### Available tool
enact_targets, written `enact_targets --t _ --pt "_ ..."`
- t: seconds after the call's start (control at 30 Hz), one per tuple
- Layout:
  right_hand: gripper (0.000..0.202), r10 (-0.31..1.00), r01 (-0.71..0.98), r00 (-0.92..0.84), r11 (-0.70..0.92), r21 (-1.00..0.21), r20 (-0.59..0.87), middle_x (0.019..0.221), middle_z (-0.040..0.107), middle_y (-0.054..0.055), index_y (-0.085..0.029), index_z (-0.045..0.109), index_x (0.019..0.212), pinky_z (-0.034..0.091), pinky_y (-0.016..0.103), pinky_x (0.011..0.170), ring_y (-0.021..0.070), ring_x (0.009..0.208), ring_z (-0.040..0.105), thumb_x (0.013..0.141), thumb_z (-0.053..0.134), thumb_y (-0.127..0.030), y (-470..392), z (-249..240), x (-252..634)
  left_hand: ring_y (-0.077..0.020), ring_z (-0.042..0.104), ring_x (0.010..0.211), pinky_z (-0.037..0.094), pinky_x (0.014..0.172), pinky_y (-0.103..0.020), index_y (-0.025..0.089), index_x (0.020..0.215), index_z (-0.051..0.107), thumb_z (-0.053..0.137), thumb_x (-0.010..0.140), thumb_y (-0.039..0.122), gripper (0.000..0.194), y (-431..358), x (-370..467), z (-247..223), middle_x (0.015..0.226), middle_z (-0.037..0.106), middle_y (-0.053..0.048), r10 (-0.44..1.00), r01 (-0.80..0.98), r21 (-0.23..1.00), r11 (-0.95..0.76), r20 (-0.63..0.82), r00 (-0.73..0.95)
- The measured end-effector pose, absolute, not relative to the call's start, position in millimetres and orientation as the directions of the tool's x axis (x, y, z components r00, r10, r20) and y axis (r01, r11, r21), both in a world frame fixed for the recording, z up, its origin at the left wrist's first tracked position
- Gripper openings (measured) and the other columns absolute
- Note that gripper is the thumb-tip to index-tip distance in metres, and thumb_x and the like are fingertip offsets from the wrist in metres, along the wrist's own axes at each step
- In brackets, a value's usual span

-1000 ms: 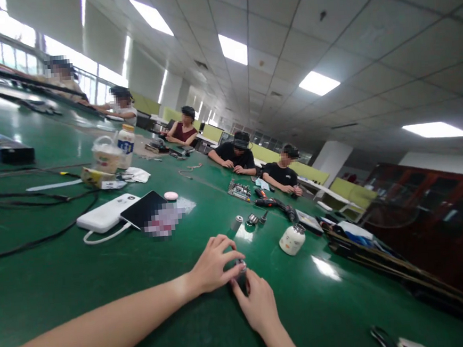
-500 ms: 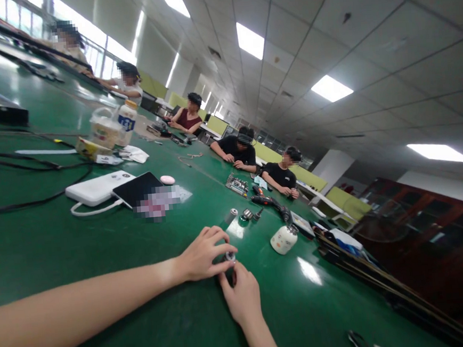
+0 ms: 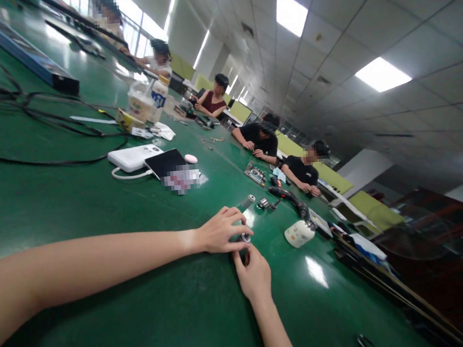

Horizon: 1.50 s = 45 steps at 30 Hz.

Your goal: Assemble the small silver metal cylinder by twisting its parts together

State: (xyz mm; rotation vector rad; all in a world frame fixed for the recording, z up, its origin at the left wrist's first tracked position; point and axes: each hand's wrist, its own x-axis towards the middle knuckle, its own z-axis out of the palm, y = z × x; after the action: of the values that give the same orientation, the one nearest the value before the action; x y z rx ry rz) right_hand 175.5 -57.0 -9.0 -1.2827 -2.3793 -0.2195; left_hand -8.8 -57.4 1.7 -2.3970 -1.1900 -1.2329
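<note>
My left hand (image 3: 225, 230) curls its fingers and thumb around a small round metal part (image 3: 245, 237) standing on the green table. From the near side my right hand (image 3: 256, 272) pinches the same part, its thumb and fingertips closed at the lower edge. Both hands cover most of the part; only its ringed, silvery top shows. Just beyond the fingers there is a metal cylinder (image 3: 250, 199), beside some small metal fittings (image 3: 263, 203). To the right of my hands stands a white patterned bottle (image 3: 300, 234), slightly apart from them.
A power drill (image 3: 293, 200) lies behind the bottle. On the left are a white power bank (image 3: 132, 158), a dark phone (image 3: 165, 164), a pink oval object (image 3: 191, 159) and black cables (image 3: 33, 157). Several people sit along the far side. Flat boards (image 3: 387, 276) line the right edge.
The view has turned, so the table and its things appear shifted right and somewhat up. Both hands stay closed around the metal part, with only slight finger movement.
</note>
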Motion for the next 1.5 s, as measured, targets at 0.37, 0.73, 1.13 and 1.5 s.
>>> enact_targets --t 0.37,0.73,1.13,1.5 --pt "0.029 0.770 0.829 -0.434 0.545 -0.128 0.468 0.071 0.067 0.002 -0.019 0.062 0.091 0.033 0.025 0.057 0.0168 0.059 0.060 0.092 0.048 -0.044 -64 -1 169 -0.0251 0.048 0.108 0.037 0.093 -0.042 0.031 0.118 0.066 0.053 0.094 0.035 0.027 -60 -9 5 0.112 0.061 -0.006 0.641 0.699 0.289 -0.654 0.702 0.310" --pt "0.033 0.740 0.818 -0.428 0.562 -0.127 0.520 0.072 0.068 0.003 -0.018 0.063 0.084 0.033 0.026 0.062 0.0152 0.060 0.059 0.093 0.048 -0.046 -66 0 167 -0.0225 0.050 0.104 0.042 0.093 -0.040 0.028 0.097 0.076 0.061 0.090 0.037 0.019 -52 -5 6 0.102 0.065 -0.004 0.727 0.744 0.471 -0.474 0.686 0.028" --pt "0.034 0.742 0.832 -0.420 0.545 -0.105 0.523 0.070 0.068 0.002 -0.020 0.062 0.084 0.035 0.026 0.060 0.0155 0.057 0.059 0.093 0.047 -0.049 -68 1 168 -0.0345 0.041 0.112 0.033 0.091 -0.055 0.029 0.086 0.079 0.069 0.083 0.040 0.015 -38 -37 -9 0.114 0.065 -0.009 0.788 0.811 0.489 -0.321 0.613 -0.058" --pt "0.025 0.739 0.825 -0.444 0.558 -0.092 0.507 0.072 0.069 0.002 -0.019 0.061 0.087 0.033 0.026 0.059 0.0159 0.057 0.060 0.092 0.050 -0.041 -65 -1 169 -0.0218 0.051 0.105 0.039 0.092 -0.040 0.026 0.096 0.072 0.061 0.091 0.031 0.013 -76 6 6 0.101 0.068 -0.001 0.721 0.694 0.497 -0.522 0.691 0.048"
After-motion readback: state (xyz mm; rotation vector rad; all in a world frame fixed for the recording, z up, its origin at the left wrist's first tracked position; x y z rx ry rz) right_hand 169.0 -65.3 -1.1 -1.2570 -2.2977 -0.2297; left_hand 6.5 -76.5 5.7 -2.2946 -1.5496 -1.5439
